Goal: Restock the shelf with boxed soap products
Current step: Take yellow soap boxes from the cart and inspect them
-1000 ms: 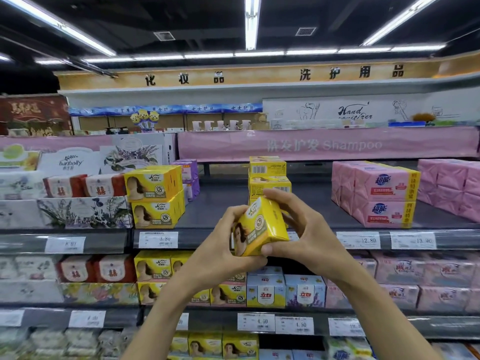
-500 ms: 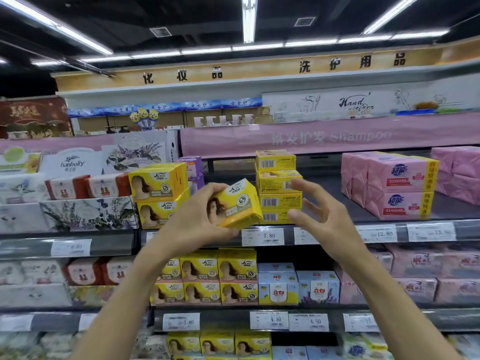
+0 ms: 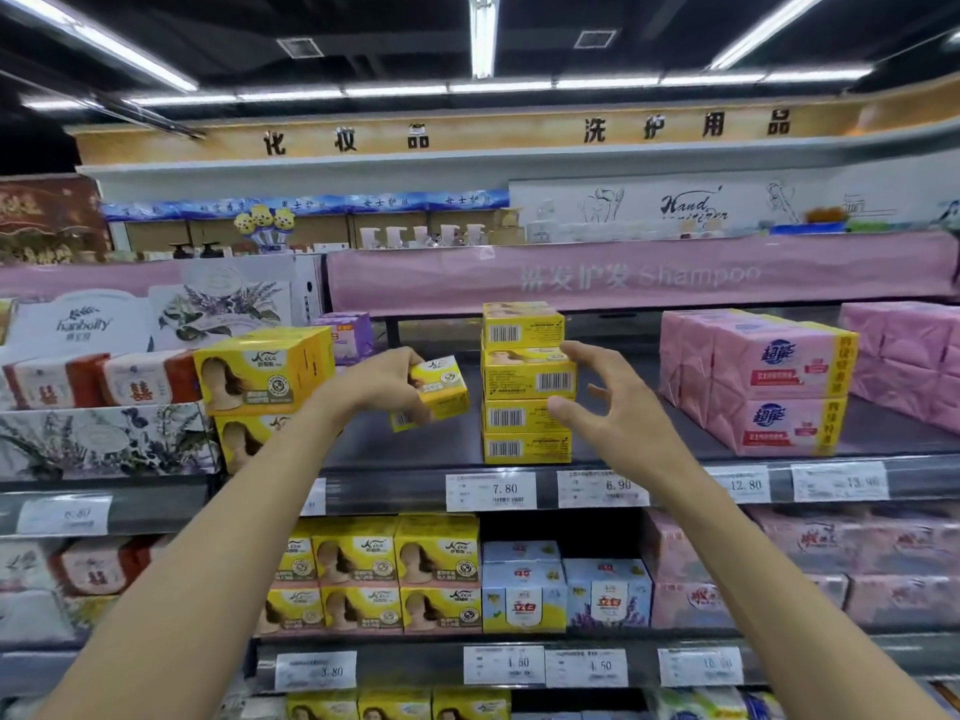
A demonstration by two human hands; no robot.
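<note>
The left hand [image 3: 387, 381] grips the yellow soap box [image 3: 436, 389] by its sides, probably light, stiff card; the right hand [image 3: 597, 402] hovers spread-fingered, empty.

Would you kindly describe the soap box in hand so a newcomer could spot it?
Below the pink Shampoo banner, a stack of yellow boxes showing barcodes stands on the dark shelf. Just left of it is the yellow box: the only one tilted and held by the left hand.

Left hand [image 3: 382, 384] grips yellow soap box [image 3: 436, 393]; right hand [image 3: 605, 407] spread beside stacked yellow boxes [image 3: 525, 384], between hands.
</note>
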